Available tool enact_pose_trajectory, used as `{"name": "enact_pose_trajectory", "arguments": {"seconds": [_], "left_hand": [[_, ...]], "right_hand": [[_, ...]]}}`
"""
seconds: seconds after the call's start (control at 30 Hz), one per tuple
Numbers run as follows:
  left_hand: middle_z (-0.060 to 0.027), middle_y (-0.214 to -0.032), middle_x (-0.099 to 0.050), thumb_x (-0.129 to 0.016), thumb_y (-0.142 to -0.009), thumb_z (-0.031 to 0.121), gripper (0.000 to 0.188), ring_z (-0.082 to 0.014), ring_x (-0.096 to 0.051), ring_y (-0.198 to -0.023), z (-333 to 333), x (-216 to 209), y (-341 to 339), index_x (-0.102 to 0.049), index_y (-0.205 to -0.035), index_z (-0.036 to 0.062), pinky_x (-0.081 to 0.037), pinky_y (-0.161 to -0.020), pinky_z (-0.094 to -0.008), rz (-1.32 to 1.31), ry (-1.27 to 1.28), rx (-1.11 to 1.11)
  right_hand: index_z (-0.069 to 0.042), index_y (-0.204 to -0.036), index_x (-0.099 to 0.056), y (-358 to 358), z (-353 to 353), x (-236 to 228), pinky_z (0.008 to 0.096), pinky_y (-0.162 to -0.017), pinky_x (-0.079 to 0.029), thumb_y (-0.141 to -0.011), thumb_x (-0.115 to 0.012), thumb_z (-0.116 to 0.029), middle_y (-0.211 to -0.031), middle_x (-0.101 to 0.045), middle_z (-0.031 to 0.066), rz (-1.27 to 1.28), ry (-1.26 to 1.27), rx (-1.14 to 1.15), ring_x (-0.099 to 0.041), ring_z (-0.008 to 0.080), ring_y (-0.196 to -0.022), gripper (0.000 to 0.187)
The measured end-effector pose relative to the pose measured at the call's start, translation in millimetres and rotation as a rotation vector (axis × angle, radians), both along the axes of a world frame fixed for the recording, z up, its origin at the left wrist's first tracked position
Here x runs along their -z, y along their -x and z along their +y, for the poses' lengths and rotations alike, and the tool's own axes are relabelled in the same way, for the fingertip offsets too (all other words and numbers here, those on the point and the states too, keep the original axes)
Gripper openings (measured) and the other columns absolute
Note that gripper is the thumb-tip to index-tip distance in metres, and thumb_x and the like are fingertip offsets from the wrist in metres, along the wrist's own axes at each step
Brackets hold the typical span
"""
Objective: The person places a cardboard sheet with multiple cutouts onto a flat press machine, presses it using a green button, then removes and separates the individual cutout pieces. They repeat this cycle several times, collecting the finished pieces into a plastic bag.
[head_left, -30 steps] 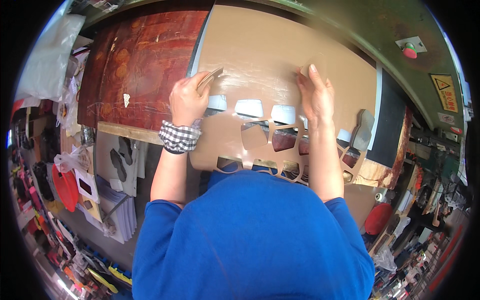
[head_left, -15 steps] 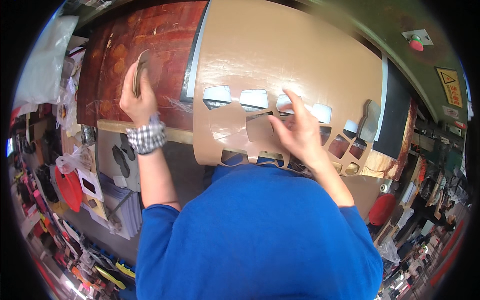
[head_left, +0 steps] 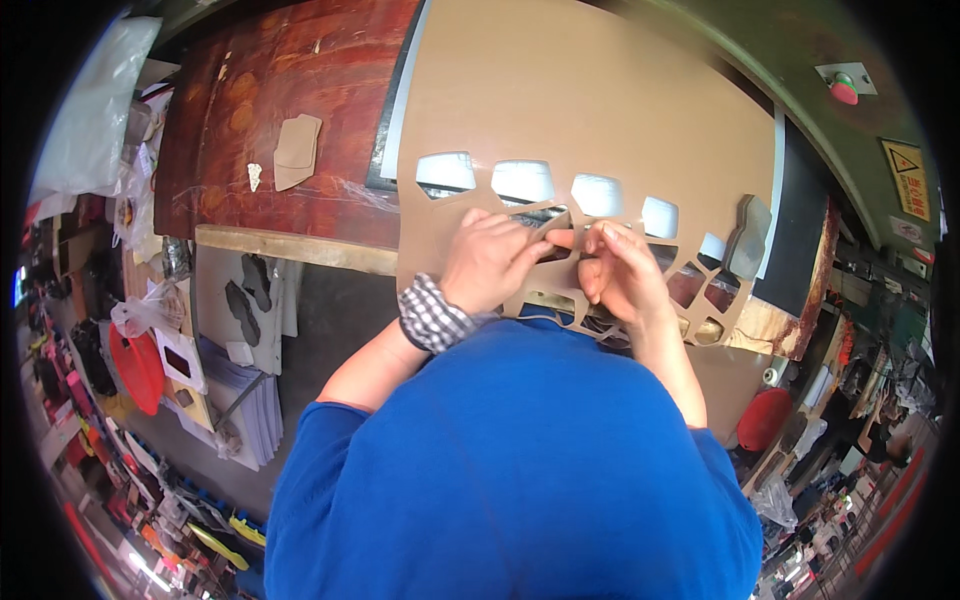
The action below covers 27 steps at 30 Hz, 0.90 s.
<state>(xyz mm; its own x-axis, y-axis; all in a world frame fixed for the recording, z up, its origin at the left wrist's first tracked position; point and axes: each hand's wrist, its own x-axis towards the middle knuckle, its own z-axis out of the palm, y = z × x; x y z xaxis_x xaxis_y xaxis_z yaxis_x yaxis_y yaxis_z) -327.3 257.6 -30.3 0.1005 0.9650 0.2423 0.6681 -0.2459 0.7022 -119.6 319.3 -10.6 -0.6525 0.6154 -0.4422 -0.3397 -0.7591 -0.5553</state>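
A tan sheet (head_left: 590, 90) with rows of cut-out holes lies over the bench, its near edge against my body. My left hand (head_left: 490, 262) is over the holes near that edge, thumb and fingers pinched on a tan cut piece (head_left: 546, 232) mostly hidden by the fingers. Close beside those fingertips is my right hand (head_left: 625, 275), its fingers loosely bent and apart, with nothing visible in them. On the red-brown board at left rests a small stack of tan cut pieces (head_left: 297, 152), next to a pale scrap (head_left: 254, 177).
A grey block-like cutting die (head_left: 746, 238) stands on the sheet's right side. Beyond the sheet is a green machine body with a red push button (head_left: 844, 88). The red-brown board (head_left: 210, 110) has a wooden front edge (head_left: 300, 250). Plastic bags (head_left: 95, 110) hang at far left.
My left hand has put the tan pieces down on the red-brown board and come right to the sheet's holes. My right hand has stayed near the holes, its fingers now more curled.
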Motion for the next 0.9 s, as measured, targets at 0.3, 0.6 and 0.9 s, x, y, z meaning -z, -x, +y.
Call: {"name": "enact_pose_trajectory", "arguments": {"seconds": [0.3, 0.6, 0.9], "left_hand": [[-0.0187, -0.116, -0.062, -0.06, -0.077, -0.005, 0.042, -0.0357, -0.061, -0.108, -10, -22, 84, -0.062, -0.118, 0.0006, -0.051, -0.091, -0.0421, 0.295, -0.292, -0.249], [-0.0161, -0.109, -0.068, -0.066, -0.09, 0.019, 0.041, -0.0324, -0.067, -0.1, -20, -3, 78, -0.057, -0.123, -0.0039, -0.054, -0.088, -0.0424, -0.239, 0.248, -0.449], [-0.023, -0.146, -0.041, -0.069, -0.087, 0.031, 0.06, -0.0378, -0.038, -0.137, 9, 1, 216, -0.049, -0.138, 0.0064, -0.028, -0.108, -0.0623, 0.763, 0.168, -0.879]], "right_hand": [[0.001, -0.094, -0.058, 47, -10, -19, 0.0265, -0.052, -0.057, -0.093, -0.065, -0.012, -0.103, -0.066, 0.0148, -0.41, -0.275, -0.457, -0.071, 0.0197, -0.069, 0.014], [0.003, -0.091, -0.062, 76, 1, 12, 0.0298, -0.058, -0.059, -0.097, -0.059, -0.014, -0.122, -0.062, 0.0228, 0.189, 0.002, -0.192, -0.071, 0.0245, -0.07, 0.018], [-0.001, -0.106, -0.067, -42, 29, -4, 0.0261, -0.073, -0.055, -0.093, -0.064, -0.01, -0.102, -0.07, 0.0107, -0.883, -0.824, 0.355, -0.068, 0.0151, -0.08, 0.016]]}}
